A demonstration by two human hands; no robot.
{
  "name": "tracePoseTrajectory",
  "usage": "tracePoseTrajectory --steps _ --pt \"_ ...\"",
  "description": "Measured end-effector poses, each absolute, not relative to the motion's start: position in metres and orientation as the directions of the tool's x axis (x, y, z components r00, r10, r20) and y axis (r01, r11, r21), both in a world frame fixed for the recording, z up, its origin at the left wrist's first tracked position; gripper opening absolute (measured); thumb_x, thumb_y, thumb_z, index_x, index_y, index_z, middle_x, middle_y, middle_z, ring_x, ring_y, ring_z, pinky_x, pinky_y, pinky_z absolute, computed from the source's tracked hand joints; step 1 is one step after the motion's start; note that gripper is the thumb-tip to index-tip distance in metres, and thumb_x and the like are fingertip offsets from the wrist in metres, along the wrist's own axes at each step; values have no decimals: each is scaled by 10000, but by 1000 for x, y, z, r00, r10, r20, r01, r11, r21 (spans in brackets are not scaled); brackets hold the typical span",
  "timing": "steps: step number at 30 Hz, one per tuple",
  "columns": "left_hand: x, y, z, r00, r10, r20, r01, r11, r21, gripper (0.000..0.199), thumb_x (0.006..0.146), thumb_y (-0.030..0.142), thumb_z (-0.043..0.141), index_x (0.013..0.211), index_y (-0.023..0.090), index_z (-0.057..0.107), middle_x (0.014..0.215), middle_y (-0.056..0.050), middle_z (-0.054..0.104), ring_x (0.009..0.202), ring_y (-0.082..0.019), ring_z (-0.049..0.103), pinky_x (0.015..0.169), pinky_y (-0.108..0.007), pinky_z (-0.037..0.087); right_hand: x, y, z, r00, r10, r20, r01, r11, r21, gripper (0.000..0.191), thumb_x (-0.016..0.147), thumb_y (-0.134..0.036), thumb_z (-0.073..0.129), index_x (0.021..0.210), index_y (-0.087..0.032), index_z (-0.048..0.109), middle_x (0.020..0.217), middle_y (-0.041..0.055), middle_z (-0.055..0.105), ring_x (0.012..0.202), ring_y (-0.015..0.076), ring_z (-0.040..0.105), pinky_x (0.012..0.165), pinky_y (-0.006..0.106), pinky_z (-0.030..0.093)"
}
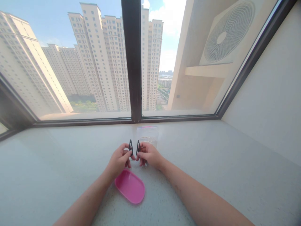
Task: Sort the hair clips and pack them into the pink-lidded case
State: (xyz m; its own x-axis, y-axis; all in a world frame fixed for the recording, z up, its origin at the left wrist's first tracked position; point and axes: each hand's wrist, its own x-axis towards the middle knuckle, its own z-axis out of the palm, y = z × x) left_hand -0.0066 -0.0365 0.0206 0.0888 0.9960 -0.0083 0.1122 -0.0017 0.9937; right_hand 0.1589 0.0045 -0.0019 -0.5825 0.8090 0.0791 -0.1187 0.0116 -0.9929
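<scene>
My left hand [119, 159] pinches a black snap hair clip [130, 145] between thumb and fingers, its narrow end pointing up. A second black snap hair clip [138, 146] is upright in the pinch of my right hand [150, 154]. The two clips are side by side, a small gap between them. Just below my left hand lies a shallow pink oval dish [130, 188] with nothing seen in it. Behind my right hand a clear zip bag [147, 131] rests flat on the sill; its lower part is hidden by the hand, and its contents are hard to make out.
All this is on a wide pale speckled window sill [58, 169]. A dark window frame [135, 78] with glass panes borders its far side, and a white wall [265, 100] stands to the right. Tall buildings and an air-conditioner unit [230, 34] are outside.
</scene>
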Motion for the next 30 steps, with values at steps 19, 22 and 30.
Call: tracePoseTrajectory --steps 19,22,30 --pt "-7 -35 20 107 994 4 142 -19 990 216 777 338 529 911 189 447 643 8 666 352 -85 504 368 -180 316 160 5 -2 -581 806 110 -130 42 -991 244 734 -265 604 931 -181 487 614 -30 629 389 106 567 354 170 388" --pt "-7 -35 20 110 994 7 147 -23 989 211 784 342 526 908 191 446 651 7 668 354 -83 503 370 -179 319 160 5 -1 -579 809 104 -125 38 -991 262 735 -282 607 943 -183 483 618 -32 631 392 103 568 357 167 383" --pt "-6 -35 20 100 995 14 156 -29 987 206 785 339 527 905 189 454 657 -1 674 357 -87 507 373 -184 327 161 5 0 -582 807 98 -126 30 -992 250 732 -270 609 934 -187 486 610 -34 630 390 105 567 353 168 380"
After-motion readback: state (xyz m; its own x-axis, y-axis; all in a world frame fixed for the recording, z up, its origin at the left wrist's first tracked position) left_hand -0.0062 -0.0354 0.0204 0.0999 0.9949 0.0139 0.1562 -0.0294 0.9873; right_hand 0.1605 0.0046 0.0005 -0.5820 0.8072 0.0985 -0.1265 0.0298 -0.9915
